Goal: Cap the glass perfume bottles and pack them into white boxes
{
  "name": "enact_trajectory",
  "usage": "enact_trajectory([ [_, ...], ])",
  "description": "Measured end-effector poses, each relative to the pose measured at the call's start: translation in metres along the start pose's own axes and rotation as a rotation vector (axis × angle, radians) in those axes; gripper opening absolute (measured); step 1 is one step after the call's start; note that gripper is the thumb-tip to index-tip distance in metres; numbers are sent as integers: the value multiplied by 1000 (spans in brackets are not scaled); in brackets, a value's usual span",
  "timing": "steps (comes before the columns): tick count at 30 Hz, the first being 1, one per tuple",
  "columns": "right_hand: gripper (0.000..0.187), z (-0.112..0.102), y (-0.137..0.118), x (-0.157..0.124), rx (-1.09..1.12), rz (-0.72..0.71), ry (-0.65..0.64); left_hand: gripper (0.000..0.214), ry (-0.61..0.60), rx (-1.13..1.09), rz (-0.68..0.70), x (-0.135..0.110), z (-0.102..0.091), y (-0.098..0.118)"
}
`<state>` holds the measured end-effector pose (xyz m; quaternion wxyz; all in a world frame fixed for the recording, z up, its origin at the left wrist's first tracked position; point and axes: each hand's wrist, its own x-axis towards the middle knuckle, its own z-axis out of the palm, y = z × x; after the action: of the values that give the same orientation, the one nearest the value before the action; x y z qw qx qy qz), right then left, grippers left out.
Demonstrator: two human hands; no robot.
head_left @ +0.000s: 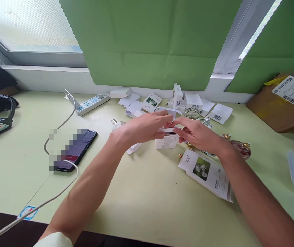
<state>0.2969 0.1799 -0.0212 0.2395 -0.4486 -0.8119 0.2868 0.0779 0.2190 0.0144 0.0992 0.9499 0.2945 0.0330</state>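
Note:
Both hands meet over a small white printed carton [166, 142] that stands upright on the table. My left hand [154, 125] bends over its top from the left, fingers closed on the top edge. From the right, my right hand [193, 133] pinches the top flap and right side between thumb and fingers. The inside of the carton is hidden. Beside my right wrist lies a flattened white carton [208, 171] with a flower picture. A clear glass bottle [117, 125] shows partly behind my left wrist.
Several white cartons, one with a flower photo [152, 102], lie along the wall with a round glass bottle [191, 113]. A pinkish bottle [241, 149] stands right. A phone [81, 149], white cable [55, 196], power strip [92, 104] and headphones [1, 120] are left; a cardboard box [278, 106] is right.

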Motion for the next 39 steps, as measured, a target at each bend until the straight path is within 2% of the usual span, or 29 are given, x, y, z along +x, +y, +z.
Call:
enact_trajectory([
  [5,25,0,2,1,40,-14,-22,19,-17,73,-1,-2,0,8],
  [13,26,-1,5,2,84,-7,-45,22,-37,5,24,-2,-3,5],
  [21,21,0,6,2,104,-8,-39,20,-45,188,9,-7,-2,21],
  [26,18,1,6,1,52,-26,-15,19,-107,40,-10,-12,-6,13],
  [33,20,1,7,2,79,-35,-7,15,-34,-26,16,-7,-4,2],
  [39,21,2,7,2,49,-60,21,11,-35,-22,2,-3,-2,-2],
])
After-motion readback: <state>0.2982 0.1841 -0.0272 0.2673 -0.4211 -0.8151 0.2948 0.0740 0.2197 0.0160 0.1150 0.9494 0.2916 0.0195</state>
